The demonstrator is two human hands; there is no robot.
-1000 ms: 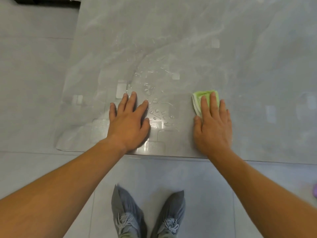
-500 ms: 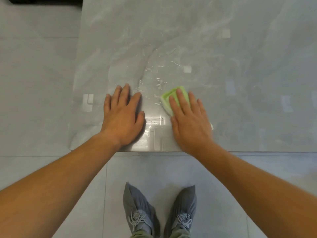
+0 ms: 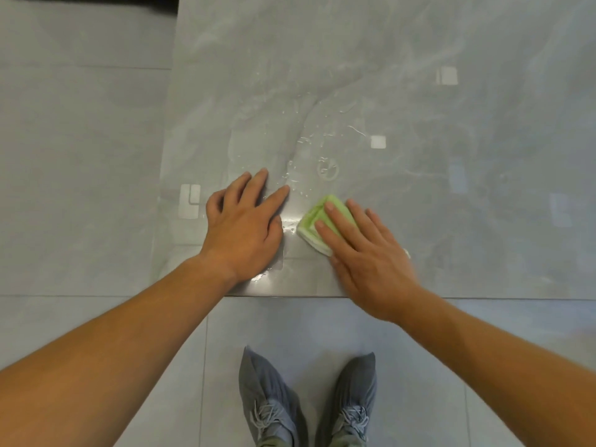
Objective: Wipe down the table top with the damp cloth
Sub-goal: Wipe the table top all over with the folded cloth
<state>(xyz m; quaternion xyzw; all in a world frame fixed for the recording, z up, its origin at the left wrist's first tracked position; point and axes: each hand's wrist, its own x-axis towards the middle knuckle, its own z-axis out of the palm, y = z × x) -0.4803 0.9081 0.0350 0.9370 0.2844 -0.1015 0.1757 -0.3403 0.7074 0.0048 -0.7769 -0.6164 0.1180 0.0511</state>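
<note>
Vs 1 s ago, the R hand [image 3: 367,253] has slid the cloth [image 3: 309,229] leftward across the table top [image 3: 419,156], from well apart to just beside the L hand [image 3: 245,227]. Vs 0.5 s ago the cloth sits a bit nearer the table's near edge, w/ the heel of the R hand now over that edge. The L hand hasn't shifted on the table. The view has moved a little btwn frames, so small shifts are hard to judge. R hand: palm down, fingers straight & close together, angled up-left, pressing flat on the folded green cloth, not wrapped round it. The cloth's left & front parts stick out past the fingertips. L hand: palm down on the table, fingers spread & relaxed, pointing up-right, holding nothing. Its thumb side faces the cloth w/ a narrow wet gap btwn them. Water droplets [image 3: 327,167] lie just beyond both hands. Grey shoes [image 3: 271,401] stand on the tiled floor [image 3: 80,156] below the edge.
</note>
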